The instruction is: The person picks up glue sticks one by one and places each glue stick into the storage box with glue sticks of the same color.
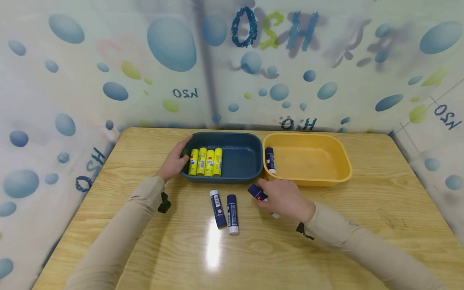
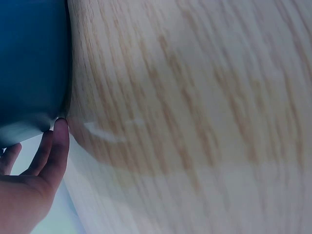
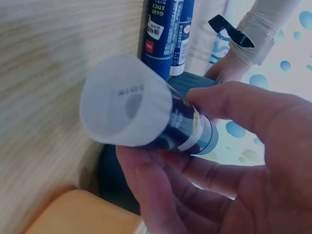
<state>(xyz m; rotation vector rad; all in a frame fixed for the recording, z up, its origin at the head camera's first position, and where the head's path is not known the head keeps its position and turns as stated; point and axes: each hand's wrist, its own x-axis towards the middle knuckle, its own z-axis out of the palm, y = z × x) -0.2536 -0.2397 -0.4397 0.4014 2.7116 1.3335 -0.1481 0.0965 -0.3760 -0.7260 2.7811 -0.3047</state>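
A navy glue stick with a white end is pinched between the thumb and fingers of my right hand, tilted, just in front of the yellow bin. My left hand rests at the left end of the dark blue bin. In the left wrist view, its fairly straight fingertips touch the bin's outer wall. Several yellow glue sticks lie side by side in the blue bin's left part. One navy glue stick lies along the yellow bin's left wall.
Two more navy glue sticks, a left one and a right one, lie on the wooden table before the blue bin. Both bins stand side by side near the back edge. Behind the table hangs a patterned curtain.
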